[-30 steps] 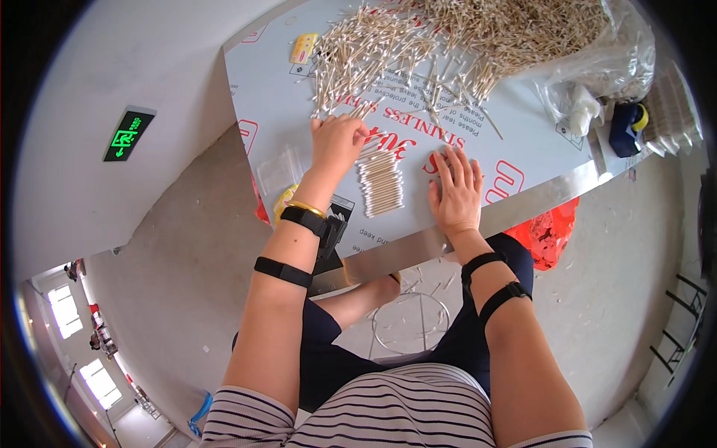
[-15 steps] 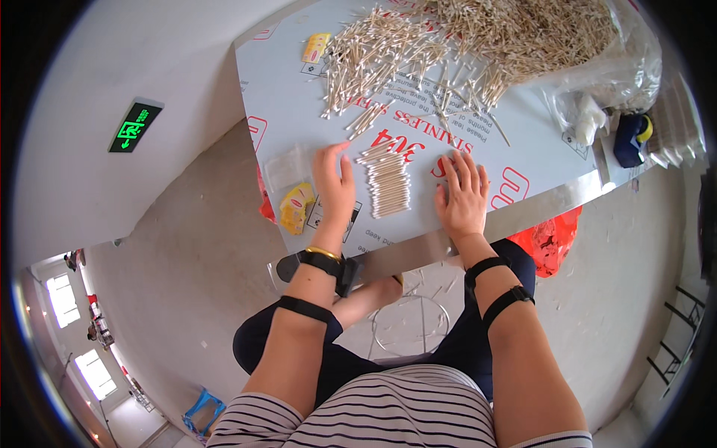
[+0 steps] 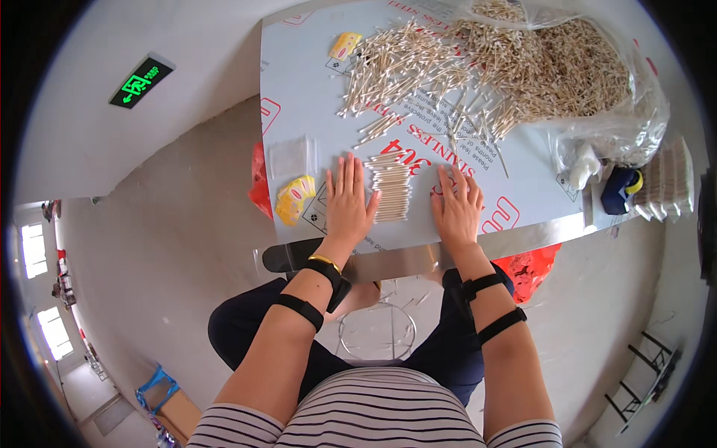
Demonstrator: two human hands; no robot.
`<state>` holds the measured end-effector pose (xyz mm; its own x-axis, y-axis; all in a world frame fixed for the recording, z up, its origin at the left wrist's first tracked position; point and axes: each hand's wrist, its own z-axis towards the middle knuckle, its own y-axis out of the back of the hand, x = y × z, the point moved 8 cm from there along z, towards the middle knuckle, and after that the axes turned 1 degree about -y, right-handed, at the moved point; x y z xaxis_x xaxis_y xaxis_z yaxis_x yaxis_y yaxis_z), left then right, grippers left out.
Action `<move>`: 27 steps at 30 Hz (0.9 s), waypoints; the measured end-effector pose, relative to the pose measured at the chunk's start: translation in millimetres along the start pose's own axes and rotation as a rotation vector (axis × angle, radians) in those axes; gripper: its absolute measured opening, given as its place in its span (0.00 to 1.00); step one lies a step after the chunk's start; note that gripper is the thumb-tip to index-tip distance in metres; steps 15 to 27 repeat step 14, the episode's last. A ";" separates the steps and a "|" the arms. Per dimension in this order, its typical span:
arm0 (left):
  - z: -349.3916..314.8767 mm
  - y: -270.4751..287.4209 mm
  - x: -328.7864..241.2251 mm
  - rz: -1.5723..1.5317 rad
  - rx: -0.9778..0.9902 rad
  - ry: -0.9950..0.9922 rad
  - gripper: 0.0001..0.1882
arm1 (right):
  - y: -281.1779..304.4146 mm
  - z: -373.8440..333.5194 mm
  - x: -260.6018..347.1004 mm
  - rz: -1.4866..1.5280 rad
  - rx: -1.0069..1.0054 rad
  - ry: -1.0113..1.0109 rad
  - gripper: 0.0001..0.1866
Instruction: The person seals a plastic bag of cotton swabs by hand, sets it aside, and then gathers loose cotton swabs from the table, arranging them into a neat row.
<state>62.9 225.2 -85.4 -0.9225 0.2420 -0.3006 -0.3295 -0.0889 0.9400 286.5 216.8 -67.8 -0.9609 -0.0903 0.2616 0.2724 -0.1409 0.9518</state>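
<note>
A neat stack of cotton swabs lies in parallel rows near the front of the metal-topped table. Flat along its left side rests my left hand, fingers stretched out and the thumb beside the swab tips. My right hand lies palm down to the right of the stack, a gap apart from it, with fingers spread. Neither hand holds anything. Beyond them a loose spread of cotton swabs covers the far part of the table. Left of my left hand are yellow printed cards and clear plastic bags.
A big clear bag spills a heap of swabs at the far right. Nearer stand a dark blue tape dispenser and packed swab bags. Another yellow card lies far left. Red bags show below the table edge.
My left hand has come down flat beside the stack, its fingers now straight. My right hand stays nearly in place. The whole view has shifted slightly.
</note>
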 end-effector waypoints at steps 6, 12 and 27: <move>1.2 1.6 -1.2 0.025 0.025 -0.007 0.40 | -4.2 19.5 14.2 -0.051 0.018 0.080 0.30; 1.5 2.5 -0.8 0.042 0.029 0.007 0.39 | -11.1 17.4 27.6 -0.027 -0.010 0.126 0.31; 1.2 -0.6 0.6 0.055 0.049 0.013 0.39 | -10.5 18.5 32.9 0.006 -0.006 0.141 0.30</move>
